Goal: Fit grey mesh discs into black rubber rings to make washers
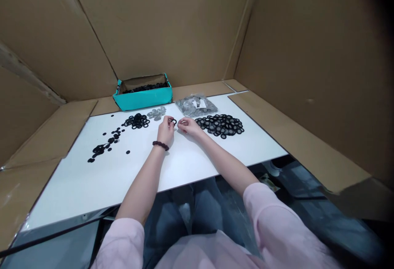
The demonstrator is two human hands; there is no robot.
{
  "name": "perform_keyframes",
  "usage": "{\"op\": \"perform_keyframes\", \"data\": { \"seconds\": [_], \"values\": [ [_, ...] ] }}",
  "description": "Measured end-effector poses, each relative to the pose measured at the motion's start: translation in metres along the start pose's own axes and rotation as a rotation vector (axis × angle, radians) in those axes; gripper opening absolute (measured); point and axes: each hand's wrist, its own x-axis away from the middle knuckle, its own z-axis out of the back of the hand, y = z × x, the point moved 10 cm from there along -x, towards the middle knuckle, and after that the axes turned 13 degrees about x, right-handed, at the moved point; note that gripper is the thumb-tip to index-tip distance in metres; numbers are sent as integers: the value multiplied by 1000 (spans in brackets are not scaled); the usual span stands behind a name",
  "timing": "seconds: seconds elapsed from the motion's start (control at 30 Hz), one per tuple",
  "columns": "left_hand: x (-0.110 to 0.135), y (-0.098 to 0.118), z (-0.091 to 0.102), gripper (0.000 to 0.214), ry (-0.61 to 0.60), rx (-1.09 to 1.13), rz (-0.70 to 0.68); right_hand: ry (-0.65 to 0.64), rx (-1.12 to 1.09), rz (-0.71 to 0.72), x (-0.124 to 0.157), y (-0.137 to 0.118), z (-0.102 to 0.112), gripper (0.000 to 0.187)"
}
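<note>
Over the middle of the white table, my left hand (pixel 166 130) pinches a small black ring (pixel 174 121) between thumb and fingers. My right hand (pixel 188 126) is just to its right, fingertips pressed together; whatever it may hold is too small to make out. Close to the right hand lies a pile of black rings with grey centres (pixel 223 125). Left of the left hand are a heap of black rings (pixel 137 121) and a little group of clear, greyish discs (pixel 156 113). Small black discs (pixel 99 149) trail off to the left, some stacked or overlapping.
A turquoise-fronted box (pixel 144 98) full of black pieces stands at the back left. Beside it lies a clear plastic bag (pixel 197 106) of grey discs with a white label. Cardboard walls (pixel 166 31) enclose the table (pixel 111 183) at the back and sides.
</note>
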Motion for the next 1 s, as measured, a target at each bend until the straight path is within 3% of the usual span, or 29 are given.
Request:
{"op": "perform_keyframes", "data": {
  "seconds": [0.2,0.33,0.63,0.77,1.0],
  "values": [
    [1,4,-2,28,-44,-15,-22,-44,-31,-79,3,5,-6,30],
    [0,7,3,28,-9,-30,-53,-116,-19,-49,3,-2,-7,30],
    [-3,-9,-13,25,-185,289,137,-152,45,-27,0,3,0,25],
    [-1,-13,-19,27,-282,312,207,-175,98,-41,1,8,0,29],
    [4,-13,-21,24,-331,278,256,-247,121,-7,6,4,-6,27]
  ]
}}
